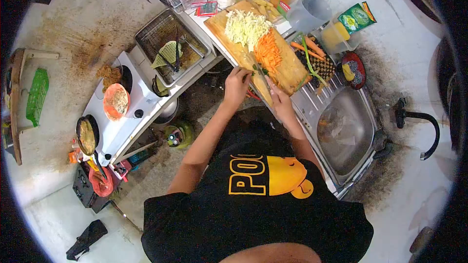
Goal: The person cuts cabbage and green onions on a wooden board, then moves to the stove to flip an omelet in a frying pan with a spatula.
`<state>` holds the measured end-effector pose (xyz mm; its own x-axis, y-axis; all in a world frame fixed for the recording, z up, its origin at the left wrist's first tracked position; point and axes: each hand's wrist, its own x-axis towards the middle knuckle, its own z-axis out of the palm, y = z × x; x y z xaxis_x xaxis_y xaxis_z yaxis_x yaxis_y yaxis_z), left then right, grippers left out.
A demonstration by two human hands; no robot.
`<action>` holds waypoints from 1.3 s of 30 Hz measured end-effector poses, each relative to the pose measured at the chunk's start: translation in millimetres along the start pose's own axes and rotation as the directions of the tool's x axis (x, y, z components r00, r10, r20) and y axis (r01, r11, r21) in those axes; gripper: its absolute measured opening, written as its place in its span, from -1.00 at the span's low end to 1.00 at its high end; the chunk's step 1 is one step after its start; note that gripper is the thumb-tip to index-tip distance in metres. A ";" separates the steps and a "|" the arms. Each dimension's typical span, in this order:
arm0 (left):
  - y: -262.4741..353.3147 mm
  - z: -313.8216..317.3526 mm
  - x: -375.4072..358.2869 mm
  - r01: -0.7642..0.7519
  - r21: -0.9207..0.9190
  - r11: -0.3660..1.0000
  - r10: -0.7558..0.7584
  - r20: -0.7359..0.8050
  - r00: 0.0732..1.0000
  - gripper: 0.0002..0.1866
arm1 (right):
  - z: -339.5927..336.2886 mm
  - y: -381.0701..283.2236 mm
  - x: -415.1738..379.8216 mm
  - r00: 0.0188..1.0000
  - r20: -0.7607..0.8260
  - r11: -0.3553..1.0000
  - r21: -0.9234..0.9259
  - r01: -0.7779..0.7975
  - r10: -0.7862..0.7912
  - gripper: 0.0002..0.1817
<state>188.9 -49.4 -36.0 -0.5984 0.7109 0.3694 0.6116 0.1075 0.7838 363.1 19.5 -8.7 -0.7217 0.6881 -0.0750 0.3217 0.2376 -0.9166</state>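
Observation:
My right hand (280, 101) is closed around the handle of a knife (263, 76), whose blade lies over the front edge of a wooden cutting board (295, 75). My left hand (236, 86) is at the board's near edge, left of the blade, with its fingers drawn together. Small dark green pieces (254, 69) show between its fingertips and the knife; what the fingers hold is too small to make out. Behind the blade lies a heap of carrot strips (268, 51). A pile of shredded pale cabbage (246, 28) covers the board's far left.
Right of the board, carrots (315, 47) and a long green stalk (312, 61) lie beside the sink (346, 136). A clear plastic jug (309, 12) stands behind. On the left are a wire-basket tray (168, 44) with utensils and a stove (129, 114) holding an orange bowl (116, 101).

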 end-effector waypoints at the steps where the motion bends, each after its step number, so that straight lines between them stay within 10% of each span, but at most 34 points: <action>1: -0.6 2.7 1.0 -0.052 0.019 0.998 0.052 -0.017 0.998 -0.87 | -5.8 -8.5 -2.2 0.994 0.031 0.992 0.068 -0.106 0.104 -0.56; 16: 2.5 3.9 -1.1 -0.265 0.099 0.959 0.260 0.061 0.964 -0.81 | 2.4 -17.8 -33.7 0.995 -0.006 0.994 -0.033 -0.101 0.101 -0.56; 24: 14.2 -3.2 3.0 -0.248 0.129 0.960 0.233 0.124 0.965 -0.75 | -8.0 -12.2 -57.9 0.999 -0.027 0.992 -0.122 -0.038 0.035 -0.53; 29: 8.9 -1.2 3.6 -0.275 0.134 0.952 0.256 0.143 0.956 -0.73 | -5.9 -42.3 -37.4 0.924 0.059 0.886 -0.313 -0.343 0.379 -0.51; 39: 8.4 -2.1 5.7 -0.115 0.179 0.977 0.105 0.064 0.992 -0.75 | -13.1 -30.4 -44.7 0.957 0.059 0.952 -0.142 -0.273 0.283 -0.51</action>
<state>189.6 -45.9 -26.3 -0.4965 0.7616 0.4165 0.7587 0.1476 0.6345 393.6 -9.5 27.7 -0.6361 0.6852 -0.3548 0.5901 0.1358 -0.7958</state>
